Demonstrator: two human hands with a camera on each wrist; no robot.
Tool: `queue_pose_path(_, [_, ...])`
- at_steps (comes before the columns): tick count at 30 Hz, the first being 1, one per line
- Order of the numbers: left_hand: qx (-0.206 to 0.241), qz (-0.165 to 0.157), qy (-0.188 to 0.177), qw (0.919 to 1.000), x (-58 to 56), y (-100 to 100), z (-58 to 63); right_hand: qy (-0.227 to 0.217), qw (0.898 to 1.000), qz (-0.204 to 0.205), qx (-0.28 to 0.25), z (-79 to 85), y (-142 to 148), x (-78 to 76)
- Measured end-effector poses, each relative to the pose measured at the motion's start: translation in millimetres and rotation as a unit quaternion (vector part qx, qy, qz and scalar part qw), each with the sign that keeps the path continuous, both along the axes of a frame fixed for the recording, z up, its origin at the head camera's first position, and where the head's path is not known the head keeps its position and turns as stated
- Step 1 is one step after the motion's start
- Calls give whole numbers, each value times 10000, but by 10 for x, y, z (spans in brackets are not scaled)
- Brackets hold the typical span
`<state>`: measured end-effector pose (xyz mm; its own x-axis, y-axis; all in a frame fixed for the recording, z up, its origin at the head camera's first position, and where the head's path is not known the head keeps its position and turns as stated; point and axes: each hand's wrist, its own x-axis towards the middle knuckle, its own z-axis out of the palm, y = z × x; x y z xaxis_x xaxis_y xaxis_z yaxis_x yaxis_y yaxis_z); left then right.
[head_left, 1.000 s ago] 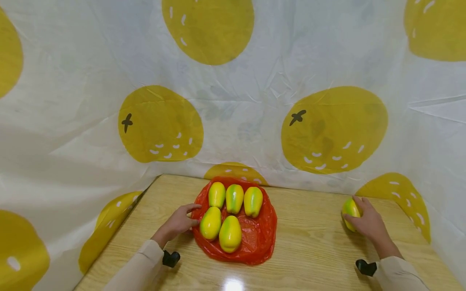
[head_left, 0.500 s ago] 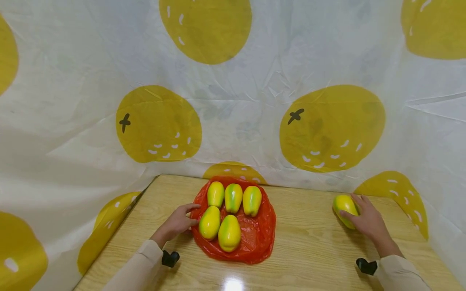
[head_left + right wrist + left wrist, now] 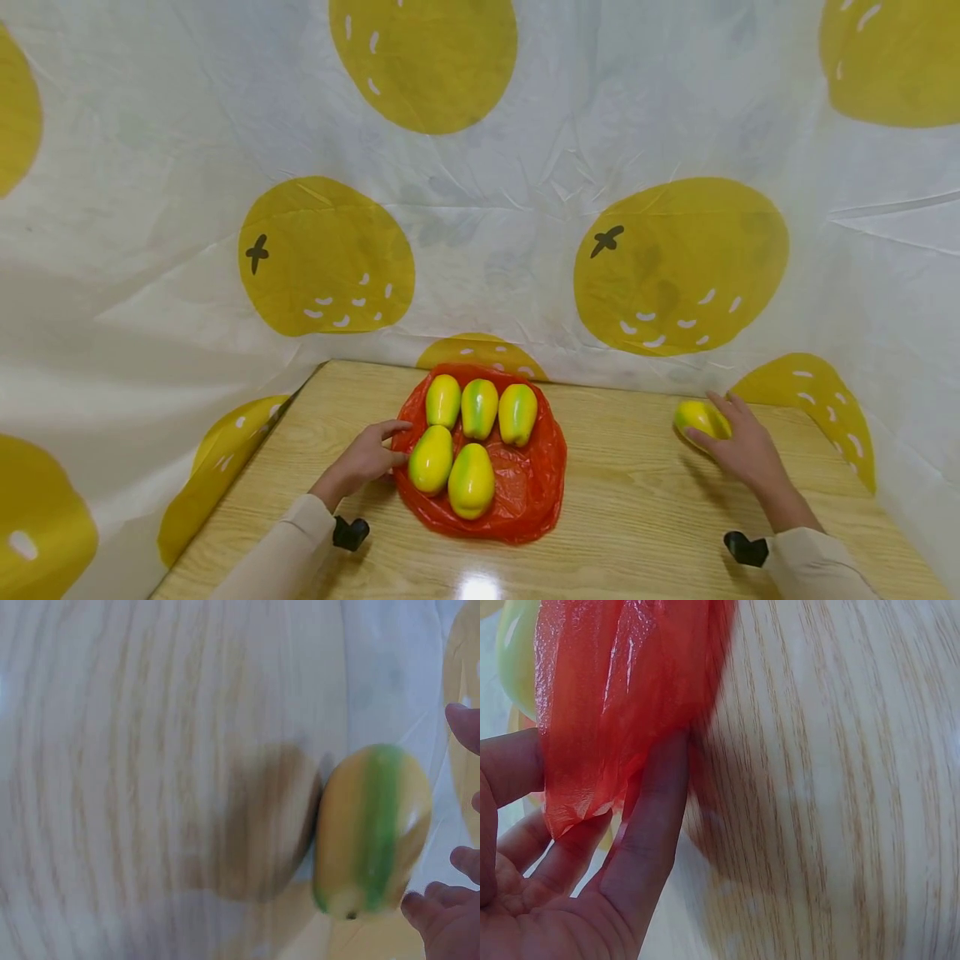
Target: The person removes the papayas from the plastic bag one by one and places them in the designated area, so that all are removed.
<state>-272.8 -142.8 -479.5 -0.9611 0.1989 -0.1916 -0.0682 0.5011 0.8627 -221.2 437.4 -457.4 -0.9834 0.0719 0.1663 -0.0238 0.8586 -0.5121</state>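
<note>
A person's right hand curves about a glossy, yellow oval fruit streaked with green beside the back edge of a pale wood-grain table, near its back right corner — thumb and fingers apart, not clamped on the fruit. The left hand touches the left side of a crumpled red plastic bag at the back edge, thumb and fingers apart; whether they pinch the film cannot be told. Five matching yellow-green fruits lie on the bag — three toward the back edge, two in front. White cloth printed with yellow fruit hangs behind.
</note>
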Motion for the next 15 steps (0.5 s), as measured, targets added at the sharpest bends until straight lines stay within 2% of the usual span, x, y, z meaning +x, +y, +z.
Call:
queue_pose_path(8, [-10, -1, 25, 10000, 7, -4, -7, 404, 9990, 109, 172, 41, -117, 6])
queue_pose_path(15, [-21, -16, 21, 10000, 18, -3, 11, 281, 9995, 120, 55, 58, -149, 57])
